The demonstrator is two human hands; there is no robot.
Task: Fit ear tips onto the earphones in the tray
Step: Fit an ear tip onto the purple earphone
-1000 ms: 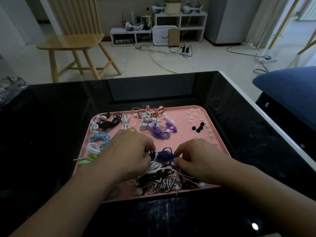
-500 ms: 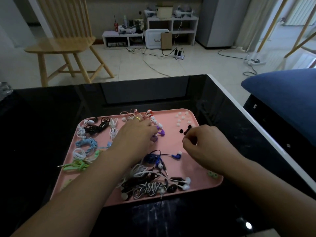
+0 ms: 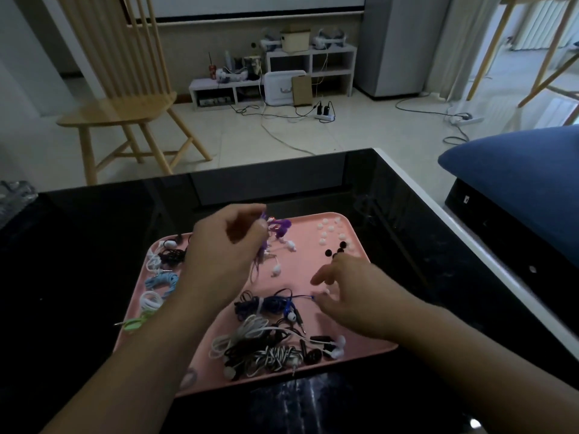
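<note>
Left hand (image 3: 225,252) gripped purple earphones (image 3: 279,228) above the pink tray (image 3: 351,346); right hand (image 3: 354,292), fingers spread loosely, held nothing over its middle.

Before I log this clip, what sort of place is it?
Most likely a home living room, not a workshop: a wooden chair on a tiled floor, a low white shelf unit cluttered with gadgets and cables, and a blue cushion beside the glossy black table.
</note>
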